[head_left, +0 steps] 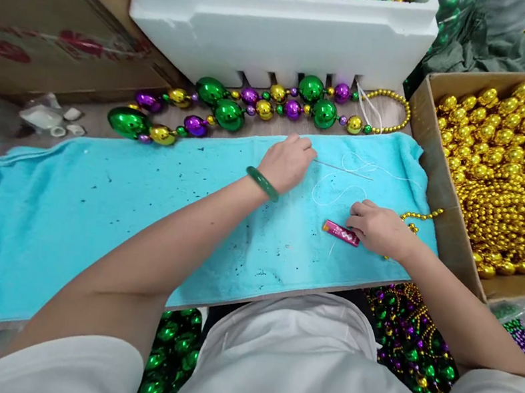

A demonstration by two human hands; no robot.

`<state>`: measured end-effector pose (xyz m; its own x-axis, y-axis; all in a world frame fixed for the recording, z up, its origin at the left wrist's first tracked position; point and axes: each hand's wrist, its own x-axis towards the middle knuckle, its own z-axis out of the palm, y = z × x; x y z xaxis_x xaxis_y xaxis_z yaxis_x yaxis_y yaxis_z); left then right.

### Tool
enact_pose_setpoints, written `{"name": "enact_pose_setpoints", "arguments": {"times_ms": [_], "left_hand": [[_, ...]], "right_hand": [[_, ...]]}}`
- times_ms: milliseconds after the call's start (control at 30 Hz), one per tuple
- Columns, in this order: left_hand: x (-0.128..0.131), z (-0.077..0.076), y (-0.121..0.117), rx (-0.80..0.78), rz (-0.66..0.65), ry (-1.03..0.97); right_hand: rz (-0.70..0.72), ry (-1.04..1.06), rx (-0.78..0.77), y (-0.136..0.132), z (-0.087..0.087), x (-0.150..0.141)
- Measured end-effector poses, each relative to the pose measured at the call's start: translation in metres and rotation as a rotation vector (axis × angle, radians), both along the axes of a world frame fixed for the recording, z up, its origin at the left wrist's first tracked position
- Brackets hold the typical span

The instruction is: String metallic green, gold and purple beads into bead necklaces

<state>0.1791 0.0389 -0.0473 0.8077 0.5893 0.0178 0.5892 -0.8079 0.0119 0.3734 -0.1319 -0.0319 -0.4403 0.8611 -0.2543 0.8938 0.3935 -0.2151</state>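
My left hand (289, 160), with a green bangle on the wrist, rests on the turquoise towel (88, 206) with fingers pinched on a long thin needle (343, 168) that trails white thread (339, 193). My right hand (378, 229) lies curled on the towel, its fingers closed on a small pink lighter (340, 232). A short gold bead strand (421, 216) lies just right of that hand. Behind the towel stretches a necklace of big green, purple and gold beads (237, 111).
A white foam box (281, 30) of mixed beads stands at the back. A cardboard box (426, 117) of gold beads sits to the right. More green, purple and gold beads lie below the board by my lap. Small white scraps (50, 117) lie at the left.
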Motion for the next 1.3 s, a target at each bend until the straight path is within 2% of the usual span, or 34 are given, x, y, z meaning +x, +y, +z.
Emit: {"name": "enact_pose_setpoints", "arguments": {"times_ms": [133, 233, 367, 467, 533, 633, 767, 867, 933, 1033, 1100, 1167, 1233, 1300], "left_hand": [[0.011, -0.007, 0.007, -0.007, -0.097, -0.041], [0.015, -0.011, 0.008, -0.013, -0.171, -0.049], [0.016, -0.013, 0.004, 0.017, -0.207, 0.017], [0.017, -0.009, 0.003, 0.03, -0.2, 0.064], [0.016, -0.002, 0.005, 0.045, -0.185, 0.082], [0.006, 0.016, 0.012, 0.085, -0.132, 0.096], [-0.026, 0.047, 0.027, 0.146, -0.045, 0.105], [-0.055, 0.068, 0.026, 0.145, 0.102, 0.053], [-0.068, 0.077, 0.011, 0.062, 0.207, -0.062], [-0.077, 0.08, -0.038, -0.265, 0.262, -0.335], [-0.077, 0.072, -0.076, -0.568, 0.235, -0.491], [-0.075, 0.059, -0.108, -0.755, 0.248, -0.602], [-0.074, 0.045, -0.129, -0.858, 0.286, -0.671], [-0.074, 0.035, -0.14, -0.907, 0.328, -0.703]], "right_hand": [[-0.054, 0.116, -0.017, 0.004, -0.004, 0.001], [-0.191, 0.399, 0.006, 0.007, -0.003, 0.007], [-0.595, 0.926, 0.034, 0.014, 0.007, 0.016], [-0.866, 1.142, 0.01, 0.022, 0.019, 0.022], [-0.957, 1.17, 0.016, 0.026, 0.027, 0.024], [-0.992, 1.146, 0.062, 0.031, 0.035, 0.027], [-1.01, 1.161, 0.189, 0.034, 0.046, 0.035], [-1.036, 1.288, 0.358, 0.032, 0.057, 0.035], [-1.042, 1.404, 0.4, 0.029, 0.062, 0.025], [-1.075, 1.581, 0.258, 0.023, 0.058, -0.008], [-1.118, 1.682, 0.106, 0.02, 0.05, -0.036], [-1.152, 1.778, 0.01, 0.018, 0.043, -0.061], [-1.155, 1.888, -0.032, 0.016, 0.038, -0.076], [-1.139, 1.988, -0.058, 0.014, 0.037, -0.083]]}}
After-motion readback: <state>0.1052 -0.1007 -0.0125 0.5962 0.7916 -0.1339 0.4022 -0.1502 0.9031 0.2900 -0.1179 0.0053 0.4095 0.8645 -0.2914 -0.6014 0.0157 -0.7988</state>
